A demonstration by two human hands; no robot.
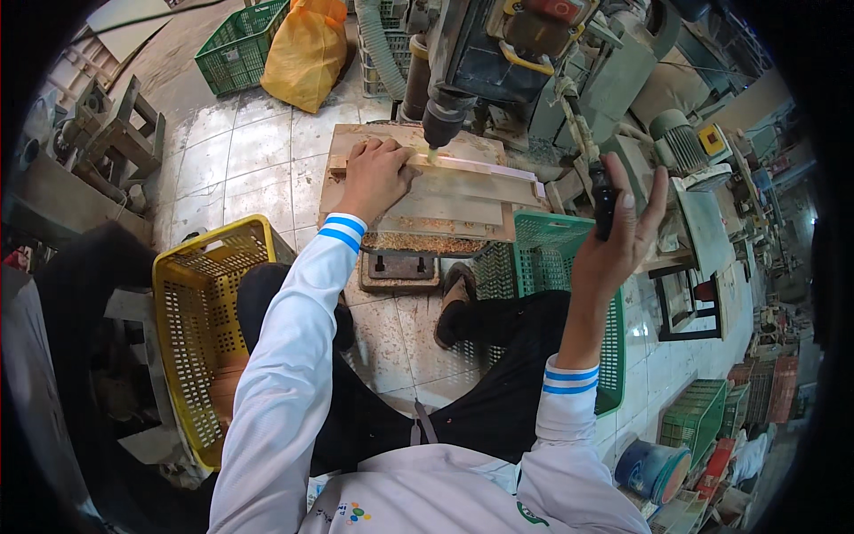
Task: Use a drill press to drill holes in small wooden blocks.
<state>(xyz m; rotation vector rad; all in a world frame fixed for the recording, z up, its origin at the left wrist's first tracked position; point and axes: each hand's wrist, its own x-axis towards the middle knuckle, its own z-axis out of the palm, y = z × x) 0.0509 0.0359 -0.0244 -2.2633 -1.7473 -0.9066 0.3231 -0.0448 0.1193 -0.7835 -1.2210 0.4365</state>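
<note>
My left hand (378,176) presses down at the left end of a narrow pale wooden strip (480,166), its fingers bent over the wood. The strip lies across a wooden board (436,206) under the drill press (445,116). At the strip's upper face, close to my fingers, is the drill's tip, with pale dust around it. On the right, my raised right hand (623,222) rests against the black handle (604,200) of the press lever, fingers stretched and apart rather than wrapped round it.
Wood shavings (427,242) lie along the board's near edge. A yellow crate (165,294) stands left of my legs, a green crate (612,356) to the right. Farther back are an orange sack (305,58) and another green crate (233,53). A motor (678,141) stands at right.
</note>
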